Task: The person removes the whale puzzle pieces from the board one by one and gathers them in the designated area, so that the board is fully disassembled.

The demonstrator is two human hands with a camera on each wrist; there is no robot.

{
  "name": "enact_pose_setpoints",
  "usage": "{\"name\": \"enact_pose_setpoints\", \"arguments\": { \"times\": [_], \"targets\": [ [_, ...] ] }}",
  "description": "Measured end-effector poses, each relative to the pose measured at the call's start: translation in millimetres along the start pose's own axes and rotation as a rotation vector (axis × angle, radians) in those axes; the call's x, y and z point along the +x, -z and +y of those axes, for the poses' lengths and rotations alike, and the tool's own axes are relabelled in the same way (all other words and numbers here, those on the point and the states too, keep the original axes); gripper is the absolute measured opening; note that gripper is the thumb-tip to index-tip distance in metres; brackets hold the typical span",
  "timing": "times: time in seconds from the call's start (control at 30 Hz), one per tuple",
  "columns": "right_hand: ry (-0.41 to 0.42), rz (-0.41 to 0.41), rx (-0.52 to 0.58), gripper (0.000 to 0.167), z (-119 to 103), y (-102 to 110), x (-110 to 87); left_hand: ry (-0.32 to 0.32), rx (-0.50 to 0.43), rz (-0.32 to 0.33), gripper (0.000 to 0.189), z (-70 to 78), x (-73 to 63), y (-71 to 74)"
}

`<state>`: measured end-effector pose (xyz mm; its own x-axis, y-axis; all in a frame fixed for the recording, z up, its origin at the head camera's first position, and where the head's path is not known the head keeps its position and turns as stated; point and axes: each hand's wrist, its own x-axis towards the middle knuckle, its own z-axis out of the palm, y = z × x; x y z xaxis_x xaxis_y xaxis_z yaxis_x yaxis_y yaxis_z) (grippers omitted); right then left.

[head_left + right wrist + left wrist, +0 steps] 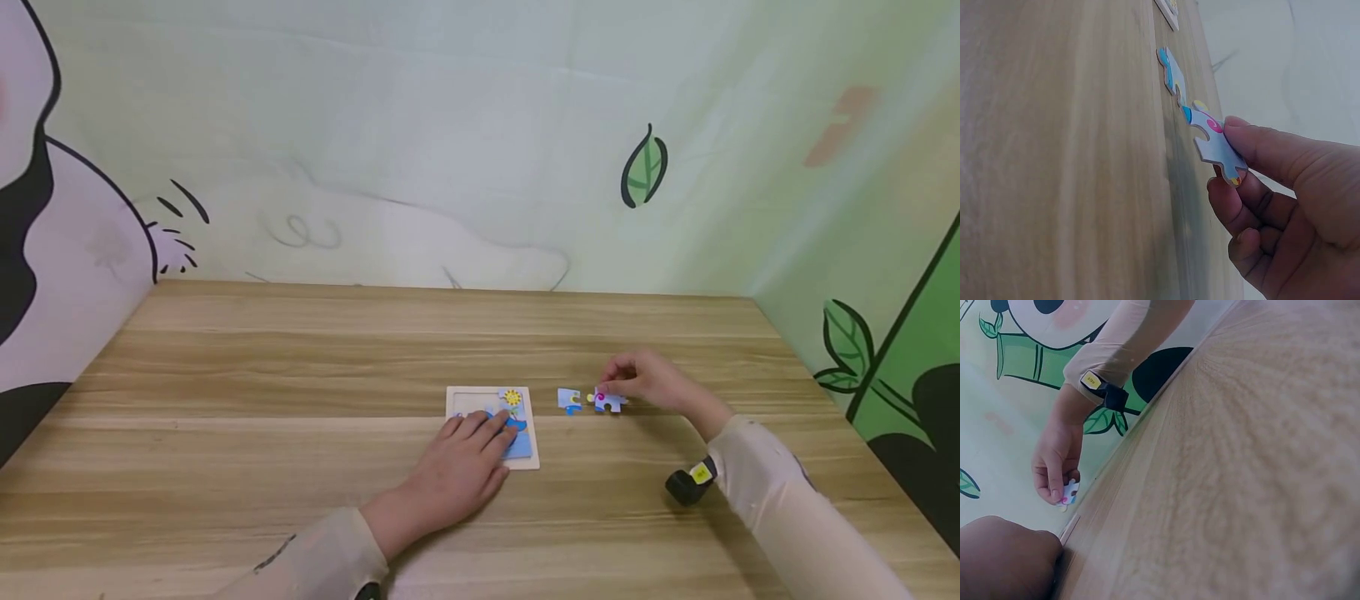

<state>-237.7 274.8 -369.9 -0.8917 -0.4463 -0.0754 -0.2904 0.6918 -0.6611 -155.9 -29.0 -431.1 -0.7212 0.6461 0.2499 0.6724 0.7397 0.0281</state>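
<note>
Pinches a puzzle piece point(1217, 149) between thumb and fingers of the right hand point(651, 382), with the grip clamped on its edge, holding it tilted off the wooden counter point(300, 475). Has a second puzzle piece point(567, 397) lying just beside it, toward the pale frame point(533, 442). Rests the left hand point(456, 473) across that frame, with this grip flat, fingers straight and slightly apart, partly covering the fitted pieces point(517, 447). Leaves in view a yellow sun point(512, 397) near the frame's upper right corner.

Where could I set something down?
Bare: brown wooden table left of the pale square puzzle frame, and between frame and pale wall. Crowded: the frame under the left grip; rightward, a loose blue jigsaw piece and another piece in the right grip.
</note>
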Motion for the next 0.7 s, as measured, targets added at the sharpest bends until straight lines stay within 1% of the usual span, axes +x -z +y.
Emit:
{"name": "enact_pose_setpoints", "arguments": {
  "times": [0.07,0.1,0.37,0.7],
  "targets": [
    [-0.002,-0.001,-0.003,0.010,1.4,-0.6,0.6,0.000,0.000,0.004,0.048,-0.1,-0.1,-0.3],
    [0.000,-0.002,-0.005,0.010,7.2,-1.6,2.4,0.000,0.000,0.004,0.048,-0.1,-0.2,-0.3],
    [-0.010,-0.004,-0.044,0.012,12.3,-6.9,8.2,-0.005,0.016,0.014,0.048,0.0,-0.5,1.0],
    [-0.034,0.059,-0.102,0.011,10.9,-13.5,11.2,-0.007,0.022,0.016,0.048,-0.5,-0.5,0.3]
  ]
}}
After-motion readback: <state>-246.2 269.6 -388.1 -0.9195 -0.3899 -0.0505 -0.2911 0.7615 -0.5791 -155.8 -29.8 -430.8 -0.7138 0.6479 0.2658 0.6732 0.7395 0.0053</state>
